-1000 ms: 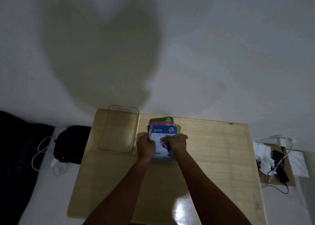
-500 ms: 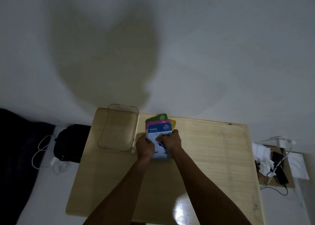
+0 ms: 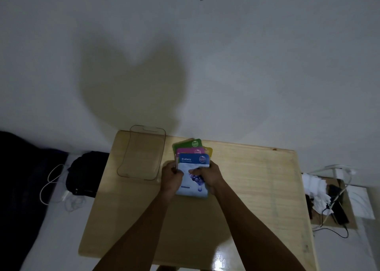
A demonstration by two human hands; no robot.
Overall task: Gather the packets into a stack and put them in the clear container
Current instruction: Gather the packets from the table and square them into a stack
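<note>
A fanned stack of packets point(image 3: 193, 161) lies on the wooden table point(image 3: 246, 188). The blue-and-white Blueberry packet is on top, with pink, yellow and green packets point(image 3: 188, 144) peeking out behind it. My left hand point(image 3: 171, 177) grips the stack's left edge. My right hand point(image 3: 211, 177) holds the right edge, its fingers over the top packet. The clear container point(image 3: 141, 153) stands empty at the table's far left corner, just left of the stack.
A black bag point(image 3: 86, 174) and a white cable point(image 3: 51, 180) lie on the floor left of the table. On the right, a low stand holds white cloth point(image 3: 316, 190) and black cables. A white wall rises behind the table.
Both hands have slid the stack slightly left, toward the clear container, and the packets have drawn closer together. The grip on both sides is unchanged.
</note>
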